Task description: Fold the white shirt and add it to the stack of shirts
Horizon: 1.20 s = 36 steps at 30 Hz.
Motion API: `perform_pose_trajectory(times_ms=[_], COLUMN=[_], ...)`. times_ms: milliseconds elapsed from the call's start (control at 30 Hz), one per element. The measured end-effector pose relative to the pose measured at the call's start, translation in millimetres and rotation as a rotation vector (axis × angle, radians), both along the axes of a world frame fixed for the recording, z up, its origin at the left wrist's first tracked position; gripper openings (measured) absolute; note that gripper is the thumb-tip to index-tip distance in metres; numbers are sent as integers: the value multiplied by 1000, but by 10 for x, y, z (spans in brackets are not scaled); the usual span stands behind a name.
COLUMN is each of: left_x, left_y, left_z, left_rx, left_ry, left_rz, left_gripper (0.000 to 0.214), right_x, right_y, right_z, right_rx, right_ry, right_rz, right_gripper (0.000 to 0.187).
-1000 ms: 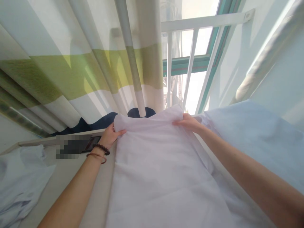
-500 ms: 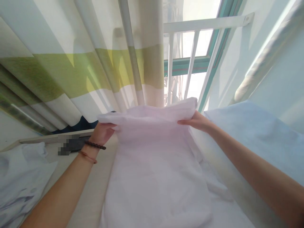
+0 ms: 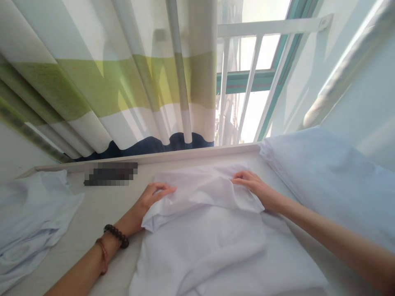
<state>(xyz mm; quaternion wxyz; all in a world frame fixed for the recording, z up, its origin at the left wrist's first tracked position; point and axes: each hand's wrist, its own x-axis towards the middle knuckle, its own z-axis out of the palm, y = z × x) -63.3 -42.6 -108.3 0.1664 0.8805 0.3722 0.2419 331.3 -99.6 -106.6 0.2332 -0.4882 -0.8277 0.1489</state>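
Observation:
A white garment (image 3: 212, 238) lies in front of me, its far end folded over toward me in a wide flap. My left hand (image 3: 157, 195) is at the left side of that flap, thumb on top and fingers closed on the fabric. On the right, my right hand (image 3: 248, 183) pinches the flap near its far right corner. Whether the garment is a shirt or a coat I cannot tell. The flap's near edge hangs loose and wrinkled between both hands.
Another white garment (image 3: 33, 222) lies crumpled at the left. A pale blue folded cloth (image 3: 333, 164) is at the right. A blurred dark object (image 3: 109, 174) rests near the raised back edge (image 3: 191, 155) of the surface. Behind are a striped curtain (image 3: 120, 86) and white window bars (image 3: 274, 28).
Both hands have come down and toward me, laying the raised far end of the garment over onto itself. The back edge of the surface now shows behind it.

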Motion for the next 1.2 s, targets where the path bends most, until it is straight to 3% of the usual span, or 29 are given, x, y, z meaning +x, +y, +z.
perform_pose_trajectory(times_ms=[133,300,400,500,600,667,767,867,1033,1200], left_x=[158,233,98,-76,-182,-188,-106,10,31,27], left_y=[283,491,445,366,289,222,100,21,92,80], left_z=[167,432,504,509,470,432,392,407,515,506], left_rx=[33,-46,-71,-99,-72,32,271,398,318,184], left_ry=[123,163,127,32,96,194,239,247,162,274], left_rz=[-22,-47,-48,-11,-28,-58,-86,-141,-69,-38], left_gripper=[41,45,44,39,36,43,53,39,28,29], right_x=[17,127,255,420,563,598,525,373,344,400], right_y=[364,624,511,375,282,217,96,8,48,-40], right_z=[35,258,360,374,322,283,268,333,508,485], right_rx=[69,-43,-104,-108,-75,-49,93,242,253,109], right_ry=[-30,3,160,219,22,-180,-348,-379,-347,-389], right_rz=[-20,26,-72,-205,-95,-23,-45,-42,-38,-61], right_gripper=[34,44,37,47,37,29,43,56,29,24])
